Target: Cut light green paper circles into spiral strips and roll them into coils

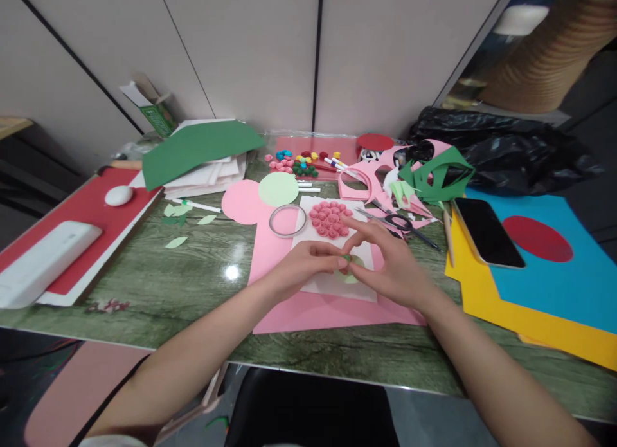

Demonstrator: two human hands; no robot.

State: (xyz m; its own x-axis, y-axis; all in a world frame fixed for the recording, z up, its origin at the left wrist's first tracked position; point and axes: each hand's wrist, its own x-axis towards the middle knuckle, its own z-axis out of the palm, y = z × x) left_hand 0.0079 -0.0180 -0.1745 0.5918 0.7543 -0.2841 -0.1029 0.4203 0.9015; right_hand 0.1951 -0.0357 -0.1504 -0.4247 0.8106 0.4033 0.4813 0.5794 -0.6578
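Observation:
My left hand and my right hand meet over a white sheet of paper. Between their fingertips is a small green paper coil, pinched from both sides and partly hidden. Light green paper shows just below the fingers, partly covered by them. Beyond my hands, a round cluster of pink rolled paper flowers lies on the white sheet. A clear ring-shaped roll of tape overlaps the sheet's left edge. Pink paper lies underneath.
Scissors and paper scraps lie to the right, near a phone on blue and yellow sheets. Coloured paper rolls are at the back. Leaf cutouts and a white device are at left.

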